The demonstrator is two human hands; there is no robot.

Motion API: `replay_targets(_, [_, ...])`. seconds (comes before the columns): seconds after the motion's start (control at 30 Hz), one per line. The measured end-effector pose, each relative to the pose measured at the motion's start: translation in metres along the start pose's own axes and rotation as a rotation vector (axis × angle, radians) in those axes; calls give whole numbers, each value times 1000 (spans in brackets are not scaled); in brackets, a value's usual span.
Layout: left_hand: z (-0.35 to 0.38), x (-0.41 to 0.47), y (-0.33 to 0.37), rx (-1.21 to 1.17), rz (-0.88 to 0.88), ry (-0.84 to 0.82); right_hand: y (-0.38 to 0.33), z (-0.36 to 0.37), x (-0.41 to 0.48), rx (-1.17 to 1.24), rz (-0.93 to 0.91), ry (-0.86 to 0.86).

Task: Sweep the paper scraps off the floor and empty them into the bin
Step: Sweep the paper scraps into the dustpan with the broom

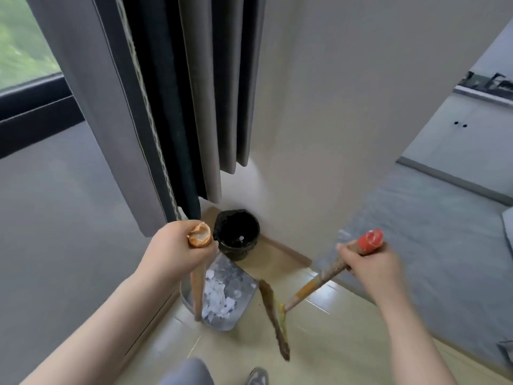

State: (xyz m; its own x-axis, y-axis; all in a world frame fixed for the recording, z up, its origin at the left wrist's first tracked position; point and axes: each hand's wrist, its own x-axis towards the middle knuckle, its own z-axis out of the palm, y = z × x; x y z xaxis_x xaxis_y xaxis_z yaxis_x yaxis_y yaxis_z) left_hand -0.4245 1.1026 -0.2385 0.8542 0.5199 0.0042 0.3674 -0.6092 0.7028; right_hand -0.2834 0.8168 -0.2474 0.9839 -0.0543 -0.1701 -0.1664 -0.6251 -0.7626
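Looking down, I count one broom (313, 287), one dustpan (236, 276), one black bin (236, 252) and a heap of white paper scraps (218, 300) too jumbled to count. The scraps lie in the dustpan, below my left hand (177, 245) and just near of the bin in the far corner. My left hand is curled round the top of the dustpan's handle (197, 290), which runs steeply down to the pan. My right hand (372, 265) grips the broom under its red cap; the shaft slants down-left to the bristles (274, 320), which stretch near-to-far right of the dustpan.
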Motion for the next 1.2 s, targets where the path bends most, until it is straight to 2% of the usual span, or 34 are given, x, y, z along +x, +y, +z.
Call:
replay_targets(0.27, [6, 84, 31, -60, -5, 45, -40, 14, 83, -28, -78, -135])
replay_targets(0.63, [21, 219, 25, -132, -37, 18, -99, 57, 178, -129, -145, -184])
replay_targets(0.83, [50, 263, 16, -80, -23, 53, -96, 79, 212, -131, -85, -176])
replay_targets(1.03, [68, 305, 19, -179, -63, 109, -91, 96, 247, -132, -37, -225])
replay_targets(1.2, [103, 314, -7, -187, -90, 19, -87, 109, 272, -163, -23, -288])
